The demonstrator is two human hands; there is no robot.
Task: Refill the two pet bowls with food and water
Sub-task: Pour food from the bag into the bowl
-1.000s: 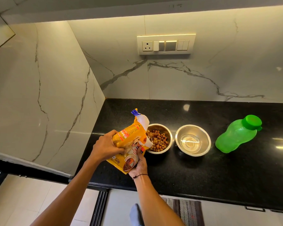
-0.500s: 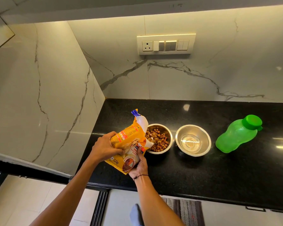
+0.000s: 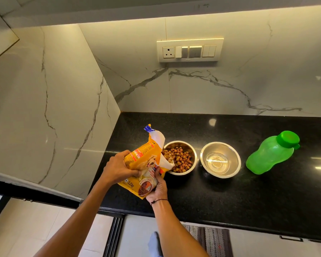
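At centre frame, your left hand [image 3: 117, 168] and right hand [image 3: 157, 190] are gripping the crinkled yellow food bag [image 3: 144, 164], fingers curled round it, mouth tilting over the kibble-filled steel bowl [image 3: 180, 158]; right of it, the round water bowl [image 3: 220, 160] is gleaming on polished black counter [image 3: 248, 197].

On the black countertop [image 3: 230, 197] stand two steel bowls: one bowl of brown kibble [image 3: 180, 158] and one bowl holding a little water [image 3: 220, 160]. There is one yellow pet food bag [image 3: 146, 164], held by two hands, the left hand [image 3: 117, 168] and the right hand [image 3: 157, 188], and one green bottle [image 3: 271, 153] with one green cap. The marble wall carries one switch plate [image 3: 190, 50] with one socket on it, and one striped mat [image 3: 208, 240] lies on the floor below.
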